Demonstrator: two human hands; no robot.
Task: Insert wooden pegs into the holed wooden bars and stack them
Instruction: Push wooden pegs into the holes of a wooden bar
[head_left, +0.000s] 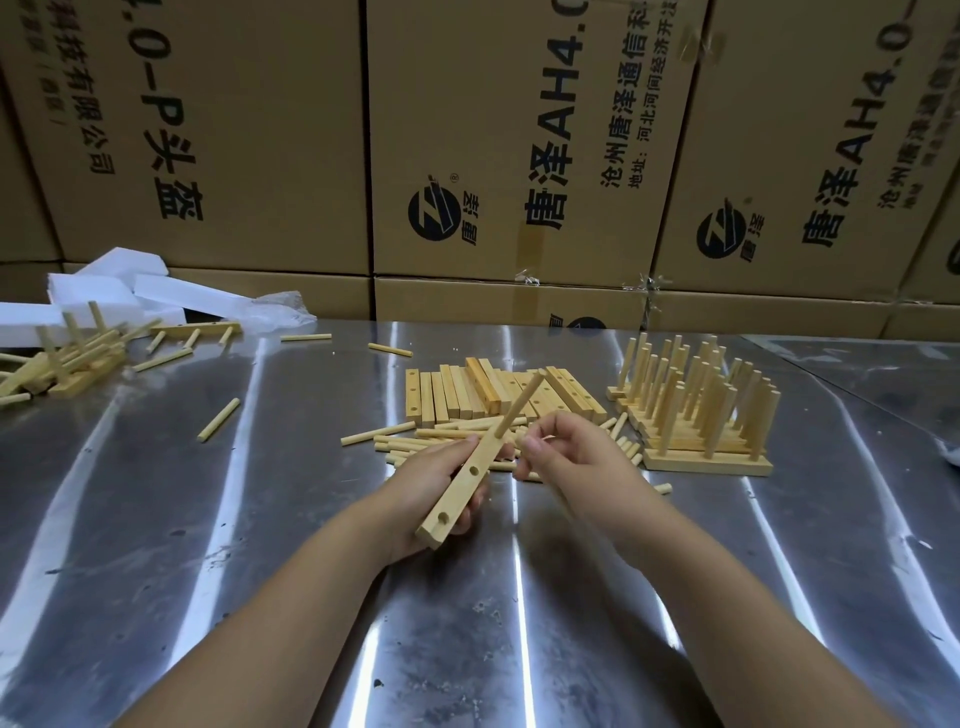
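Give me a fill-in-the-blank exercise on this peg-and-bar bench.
1. The left hand holds a holed wooden bar with ___ peg standing in it.
2. That bar shows ___ empty holes.
3. The stacked pegged bars stand to the ___ of the pile of plain bars.

Missing words: one; two; right.

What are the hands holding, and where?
The left hand grips the holed wooden bar around its middle, a peg standing in its far hole. The right hand curls its fingers beside that peg; whether they hold anything cannot be told.
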